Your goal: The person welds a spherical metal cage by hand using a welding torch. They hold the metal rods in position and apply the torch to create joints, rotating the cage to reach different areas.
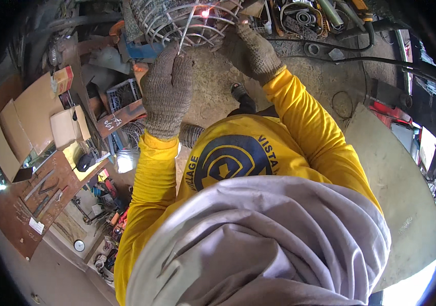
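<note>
My left hand (168, 89), in a grey-brown knit glove, is closed on a thin metal rod (188, 26). The rod slants up across a round cage of curved metal bars (159, 31) at the top of the view. On one of the bars a small spot (205, 13) glows red-orange, just right of the rod. Gloved the same way, my right hand (258, 53) is at the cage's right side with its fingers bent. What its fingers hold is too dark to make out.
Left stands a brown metal table (8, 204) with cardboard (34, 115) and loose tools. Beside it are crates and scrap. A bin of metal parts (304, 20) lies at the top right, and black cables (376, 60) run below it. A large pale sheet (396, 204) leans on the right.
</note>
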Demonstrator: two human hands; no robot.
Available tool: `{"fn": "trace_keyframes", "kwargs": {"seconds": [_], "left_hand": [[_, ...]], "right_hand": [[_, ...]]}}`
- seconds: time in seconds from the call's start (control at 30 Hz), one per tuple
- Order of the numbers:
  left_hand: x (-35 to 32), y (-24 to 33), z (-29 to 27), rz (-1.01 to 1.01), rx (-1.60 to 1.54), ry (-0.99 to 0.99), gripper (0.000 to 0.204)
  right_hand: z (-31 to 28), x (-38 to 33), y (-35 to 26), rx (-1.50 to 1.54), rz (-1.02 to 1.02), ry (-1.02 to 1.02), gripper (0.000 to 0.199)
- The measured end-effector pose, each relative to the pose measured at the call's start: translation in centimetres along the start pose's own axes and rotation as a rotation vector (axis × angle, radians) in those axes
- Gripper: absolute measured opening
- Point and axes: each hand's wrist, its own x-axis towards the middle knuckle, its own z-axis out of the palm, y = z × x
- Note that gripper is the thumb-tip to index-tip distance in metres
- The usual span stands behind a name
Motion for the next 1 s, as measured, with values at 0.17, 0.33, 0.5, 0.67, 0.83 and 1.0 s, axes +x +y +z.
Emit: {"fn": "trace_keyframes", "kwargs": {"seconds": [0.17, 0.33, 0.5, 0.67, 0.83, 1.0], "left_hand": [[0.1, -0.6, 0.1, 0.093, 0.047, 0.009, 0.029], [0.2, -0.2, 0.0, 0.099, 0.004, 0.013, 0.026], [-0.2, 0.4, -0.4, -0.031, -0.028, -0.036, 0.030], [0.1, 0.8, -0.4, -0.082, -0.034, -0.063, 0.033], [0.0, 0.6, -0.5, -0.039, 0.031, -0.050, 0.031], [-0.1, -0.2, -0.1, -0.116, -0.034, -0.056, 0.030]], "right_hand": [[-1.1, 0.1, 0.5, 0.017, 0.037, 0.062, 0.054], [0.4, 0.4, 0.6, 0.116, -0.040, 0.098, 0.041], [0.2, 0.8, 1.3, 0.133, -0.068, 0.085, 0.038], [-0.9, 1.4, 1.9, -0.303, -0.126, 0.065, 0.036], [0.1, 1.1, 2.2, 0.227, -0.052, 0.162, 0.039], [1.4, 1.1, 2.1, 0.187, -0.087, 0.169, 0.044]]}}
